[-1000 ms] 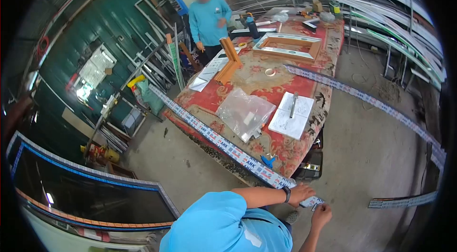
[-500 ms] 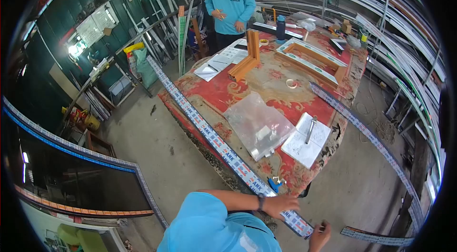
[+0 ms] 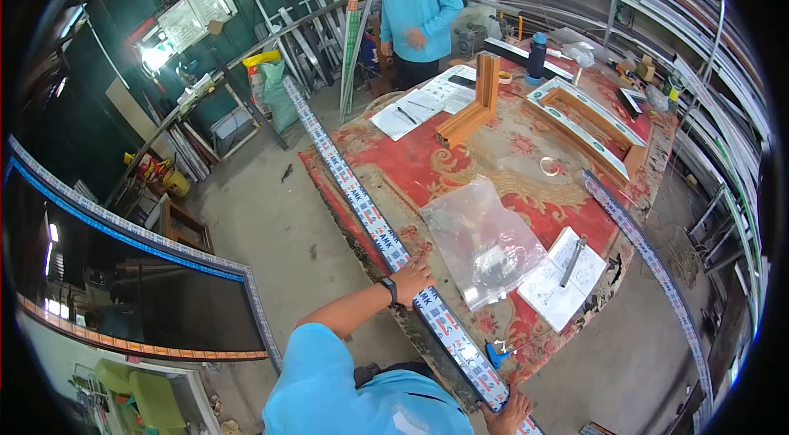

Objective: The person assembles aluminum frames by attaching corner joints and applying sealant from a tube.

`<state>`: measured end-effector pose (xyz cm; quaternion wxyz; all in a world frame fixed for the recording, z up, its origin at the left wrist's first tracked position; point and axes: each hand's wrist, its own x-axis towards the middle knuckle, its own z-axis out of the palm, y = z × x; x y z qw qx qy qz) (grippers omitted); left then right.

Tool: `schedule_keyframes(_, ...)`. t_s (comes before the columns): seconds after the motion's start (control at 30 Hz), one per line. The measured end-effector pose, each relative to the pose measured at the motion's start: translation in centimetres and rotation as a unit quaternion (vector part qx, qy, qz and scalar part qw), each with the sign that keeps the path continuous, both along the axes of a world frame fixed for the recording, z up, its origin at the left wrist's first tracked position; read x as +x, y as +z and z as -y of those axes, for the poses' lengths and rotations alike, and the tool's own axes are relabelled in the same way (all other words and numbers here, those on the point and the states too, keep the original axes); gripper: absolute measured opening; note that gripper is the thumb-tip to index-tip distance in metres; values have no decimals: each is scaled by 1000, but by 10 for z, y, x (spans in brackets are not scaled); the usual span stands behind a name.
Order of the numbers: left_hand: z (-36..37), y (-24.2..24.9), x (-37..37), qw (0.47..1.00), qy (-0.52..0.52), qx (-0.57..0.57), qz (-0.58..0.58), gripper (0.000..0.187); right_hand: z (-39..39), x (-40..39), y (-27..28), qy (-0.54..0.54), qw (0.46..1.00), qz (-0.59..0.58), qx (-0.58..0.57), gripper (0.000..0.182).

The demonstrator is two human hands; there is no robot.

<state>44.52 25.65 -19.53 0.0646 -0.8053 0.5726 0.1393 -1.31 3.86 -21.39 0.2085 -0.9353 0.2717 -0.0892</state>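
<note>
Film-wrapped profile (image 3: 445, 322) runs along the counter (image 3: 386, 157) edge, far end overhanging. Left hand (image 3: 412, 283) grips partway, right hand (image 3: 511, 416) clasps near the closer end — even pressure, clear of the blue-handled tool (image 3: 496, 354), advisable.

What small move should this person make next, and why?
Probably the right hand should nudge the blue-handled tool away from the long printed strip: it lies close beside the strip's edge, near that hand, and might snag if the strip shifts. The left hand, also on the strip, could steady it.
</note>
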Motion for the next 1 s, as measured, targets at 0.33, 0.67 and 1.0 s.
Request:
schedule_keyframes(0.33, -12, -35, -26, 997, -39, -61, -42, 83, 30, -31, -2, 8, 998, -52, 32, 98)
schedule_keyframes(0.67, -24, -32, -24, 994, -37, -98, -34, 75, 11, -34, -9, 5, 997, -66, 31, 100)
schedule_keyframes(1.0, -29, -61, -5, 980, -50, -133, -140, 67, 39, -29, -46, 23, 991, 117, 58, 85)
